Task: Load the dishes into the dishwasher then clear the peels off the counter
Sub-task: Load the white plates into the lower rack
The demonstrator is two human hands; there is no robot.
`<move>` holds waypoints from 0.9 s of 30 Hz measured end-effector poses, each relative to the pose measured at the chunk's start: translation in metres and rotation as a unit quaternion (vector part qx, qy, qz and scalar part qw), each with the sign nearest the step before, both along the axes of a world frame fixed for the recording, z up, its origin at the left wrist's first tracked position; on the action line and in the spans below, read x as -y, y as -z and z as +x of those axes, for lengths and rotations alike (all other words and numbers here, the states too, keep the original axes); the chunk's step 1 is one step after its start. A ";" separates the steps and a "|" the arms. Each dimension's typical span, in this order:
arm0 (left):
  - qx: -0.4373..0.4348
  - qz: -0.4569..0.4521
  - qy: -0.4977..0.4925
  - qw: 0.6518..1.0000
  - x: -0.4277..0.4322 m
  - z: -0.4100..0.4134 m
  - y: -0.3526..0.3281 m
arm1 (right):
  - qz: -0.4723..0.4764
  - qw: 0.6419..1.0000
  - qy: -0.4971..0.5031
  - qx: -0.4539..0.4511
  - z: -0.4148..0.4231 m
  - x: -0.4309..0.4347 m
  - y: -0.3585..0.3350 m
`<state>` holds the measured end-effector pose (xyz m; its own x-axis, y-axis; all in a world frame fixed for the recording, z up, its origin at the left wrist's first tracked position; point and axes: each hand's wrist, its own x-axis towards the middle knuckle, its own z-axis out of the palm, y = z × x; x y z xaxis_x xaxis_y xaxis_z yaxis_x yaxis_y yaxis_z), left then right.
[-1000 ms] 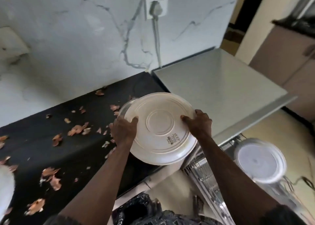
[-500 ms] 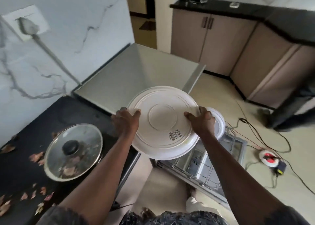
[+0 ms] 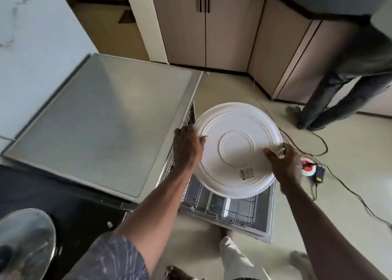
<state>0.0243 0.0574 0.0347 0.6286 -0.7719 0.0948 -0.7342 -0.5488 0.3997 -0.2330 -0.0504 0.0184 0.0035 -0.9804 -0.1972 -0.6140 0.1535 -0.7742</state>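
Head view, white plate upside down over open dishwasher rack, left hand and right hand gripping opposite rims, barcode sticker print too small to read

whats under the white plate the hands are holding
The dishwasher's wire rack, pulled out over the open door. Only its near end shows; the plate covers the rest, so any dishes there cannot be seen.
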 end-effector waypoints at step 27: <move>-0.056 0.119 -0.046 0.990 0.190 0.061 0.339 | 0.075 0.997 -0.005 -0.021 0.039 0.145 0.338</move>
